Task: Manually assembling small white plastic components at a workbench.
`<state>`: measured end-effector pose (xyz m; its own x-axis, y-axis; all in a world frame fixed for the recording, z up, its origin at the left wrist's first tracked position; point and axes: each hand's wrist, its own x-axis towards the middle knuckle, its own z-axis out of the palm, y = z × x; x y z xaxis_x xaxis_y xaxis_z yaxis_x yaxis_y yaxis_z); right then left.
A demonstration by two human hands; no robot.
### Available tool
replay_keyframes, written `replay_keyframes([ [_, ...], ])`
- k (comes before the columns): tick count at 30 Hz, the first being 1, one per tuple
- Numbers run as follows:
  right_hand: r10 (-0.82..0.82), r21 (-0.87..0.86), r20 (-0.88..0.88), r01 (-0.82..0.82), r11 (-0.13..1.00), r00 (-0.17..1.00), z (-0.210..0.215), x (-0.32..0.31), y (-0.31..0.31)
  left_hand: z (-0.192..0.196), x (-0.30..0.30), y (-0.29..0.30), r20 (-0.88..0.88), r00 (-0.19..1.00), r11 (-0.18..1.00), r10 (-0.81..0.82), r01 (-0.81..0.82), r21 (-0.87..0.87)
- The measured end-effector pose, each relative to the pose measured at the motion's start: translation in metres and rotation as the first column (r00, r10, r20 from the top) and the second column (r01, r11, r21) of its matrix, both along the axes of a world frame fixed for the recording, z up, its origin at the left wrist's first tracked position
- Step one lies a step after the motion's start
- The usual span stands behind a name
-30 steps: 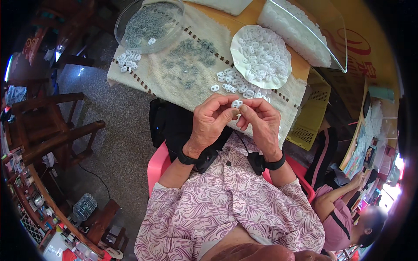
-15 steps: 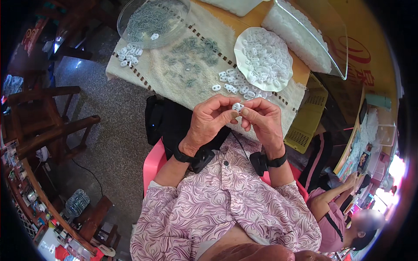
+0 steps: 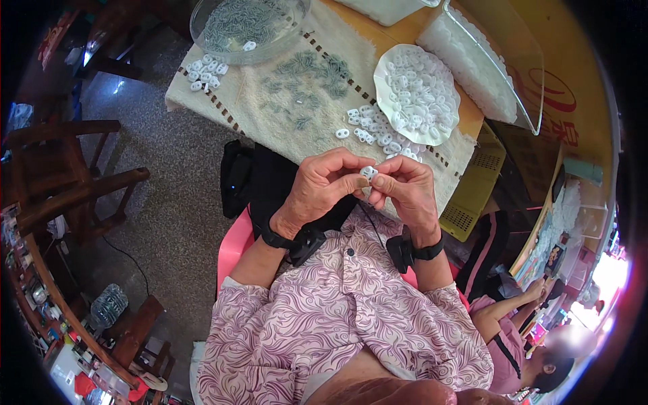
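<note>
I see left hand [image 3: 322, 191] and right hand [image 3: 403, 192] meeting at frame centre, fingertips of both pinching small white piece [image 3: 368, 172], raised close for fine work. White plate [image 3: 447, 125] heaped with same pieces upper right, within reach.

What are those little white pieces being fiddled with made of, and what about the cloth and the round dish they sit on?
The small white piece pinched between the left hand and right hand looks like moulded plastic: smooth, uniform, opaque white. The cloth seems to be woven cotton towelling, matte and nubbly with a dotted border. The round dish looks like white plastic or glazed ceramic; the picture cannot settle which.
</note>
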<state>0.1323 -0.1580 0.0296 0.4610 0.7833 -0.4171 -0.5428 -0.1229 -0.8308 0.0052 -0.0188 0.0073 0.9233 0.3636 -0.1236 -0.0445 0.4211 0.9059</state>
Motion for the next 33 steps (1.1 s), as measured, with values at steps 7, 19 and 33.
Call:
replay_keyframes([
  [7,0.069,-0.034,-0.028,-0.07,0.997,0.997,0.0,0.004,0.001,0.003,-0.004,0.005,0.016,0.999,0.999,-0.033,0.034,-0.042],
  [19,-0.025,0.054,0.092,0.02,0.998,0.995,0.003,-0.008,0.005,-0.005,-0.005,0.003,-0.012,1.0,0.992,-0.014,0.012,-0.124],
  [33,0.044,0.14,0.059,-0.052,0.989,0.997,-0.007,0.002,0.008,-0.006,-0.004,0.003,0.025,1.0,0.985,-0.018,0.022,-0.172],
])
